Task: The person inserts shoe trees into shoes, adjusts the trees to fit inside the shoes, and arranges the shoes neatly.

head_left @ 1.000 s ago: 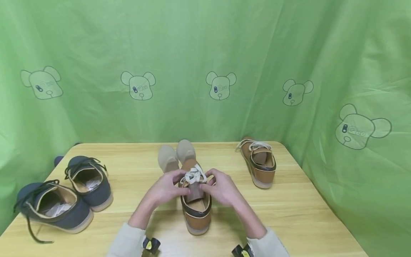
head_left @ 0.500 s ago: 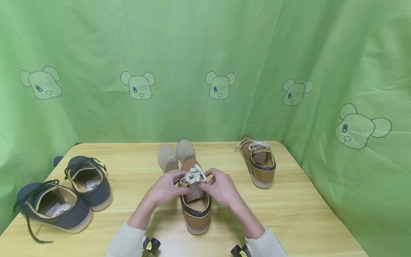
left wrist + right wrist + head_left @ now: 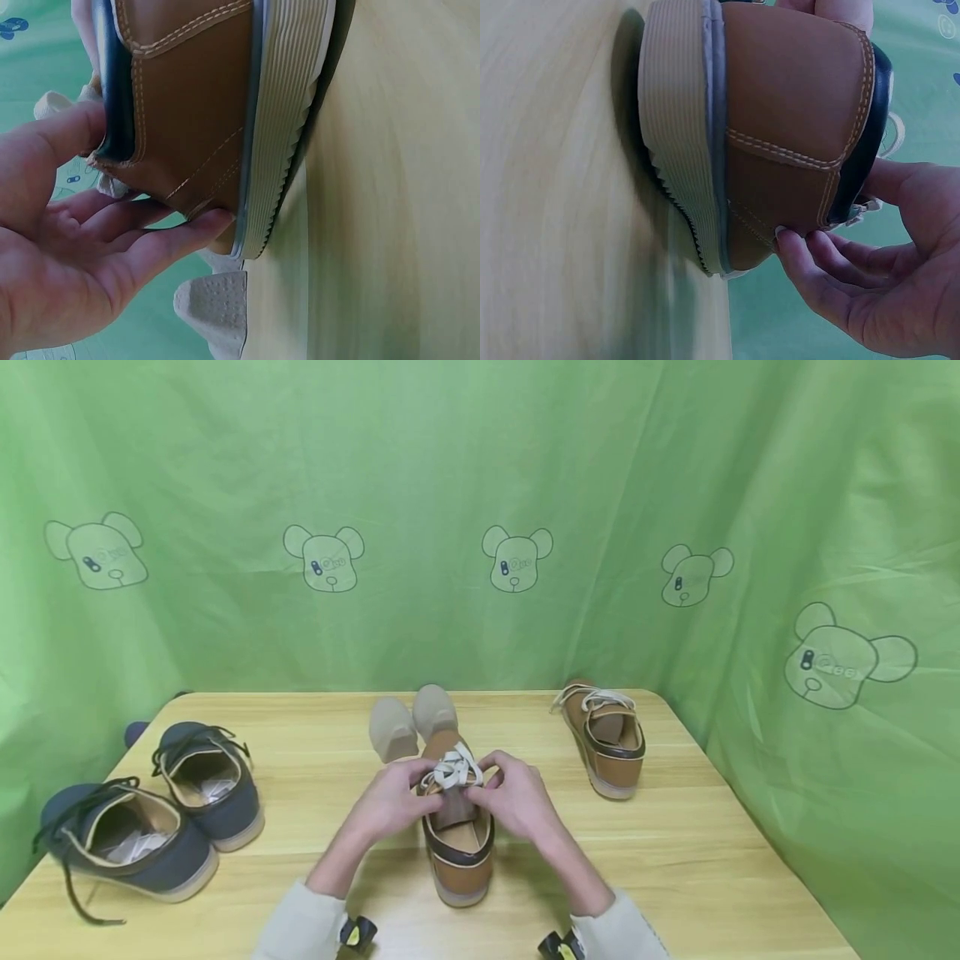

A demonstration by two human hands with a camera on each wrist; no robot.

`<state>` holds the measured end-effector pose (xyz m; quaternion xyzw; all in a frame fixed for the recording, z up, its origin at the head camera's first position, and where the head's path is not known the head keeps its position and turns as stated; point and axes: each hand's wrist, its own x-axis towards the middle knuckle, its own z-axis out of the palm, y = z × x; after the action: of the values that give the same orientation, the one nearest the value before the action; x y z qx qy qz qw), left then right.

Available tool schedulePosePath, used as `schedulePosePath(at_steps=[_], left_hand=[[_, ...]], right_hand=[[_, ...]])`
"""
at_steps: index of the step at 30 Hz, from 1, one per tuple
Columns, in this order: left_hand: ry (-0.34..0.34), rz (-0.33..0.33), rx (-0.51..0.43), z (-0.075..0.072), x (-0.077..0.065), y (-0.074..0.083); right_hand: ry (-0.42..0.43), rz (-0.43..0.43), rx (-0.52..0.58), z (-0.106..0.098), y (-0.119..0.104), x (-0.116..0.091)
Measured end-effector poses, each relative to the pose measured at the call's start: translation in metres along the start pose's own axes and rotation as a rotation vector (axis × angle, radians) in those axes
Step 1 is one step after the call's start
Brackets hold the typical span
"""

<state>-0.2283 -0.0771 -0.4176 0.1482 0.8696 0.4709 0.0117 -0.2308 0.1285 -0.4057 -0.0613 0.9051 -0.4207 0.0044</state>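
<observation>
A brown leather shoe (image 3: 461, 878) with a dark collar stands mid-table, heel toward me. Its white lace (image 3: 455, 768) is tied in a bow over the brown tongue (image 3: 454, 810). From the left side my left hand (image 3: 392, 802) pinches the shoe's lacing edge, thumb inside the opening beside the tongue, fingers along the outer side. My right hand (image 3: 517, 797) mirrors this on the right edge. Both wrist views show the fingertips against the brown side (image 3: 195, 97), above the ribbed pale sole (image 3: 676, 112). The bow is mostly hidden there.
Two grey toe-shaped forms (image 3: 392, 727) lie just beyond the shoe. A second brown shoe (image 3: 603, 735) with loose white laces stands at the back right. Two navy shoes (image 3: 135, 843) with dark laces are on the left. Green curtain (image 3: 420, 627) surrounds the wooden table (image 3: 712, 860).
</observation>
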Motion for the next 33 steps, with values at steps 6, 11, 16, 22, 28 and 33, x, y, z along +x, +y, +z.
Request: schedulePosePath(at_steps=[6, 11, 16, 22, 28, 33], left_hand=[[0.044, -0.001, 0.044, 0.003, 0.001, 0.002], [0.088, -0.006, 0.084, 0.006, 0.001, 0.004], [0.127, 0.012, 0.119, 0.007, 0.001, 0.003], [0.168, 0.022, 0.144, 0.010, 0.001, 0.001], [0.212, 0.032, 0.169, 0.014, 0.001, 0.000], [0.247, 0.021, 0.180, 0.017, 0.002, 0.000]], right_hand=[[0.015, 0.005, -0.009, 0.003, 0.002, 0.002], [0.044, -0.003, -0.020, 0.006, 0.003, 0.003], [0.069, -0.008, -0.024, 0.009, 0.002, 0.003], [0.090, -0.013, -0.023, 0.012, 0.002, 0.003], [0.114, -0.014, -0.034, 0.015, 0.003, 0.004], [0.116, -0.014, -0.032, 0.016, 0.002, 0.003]])
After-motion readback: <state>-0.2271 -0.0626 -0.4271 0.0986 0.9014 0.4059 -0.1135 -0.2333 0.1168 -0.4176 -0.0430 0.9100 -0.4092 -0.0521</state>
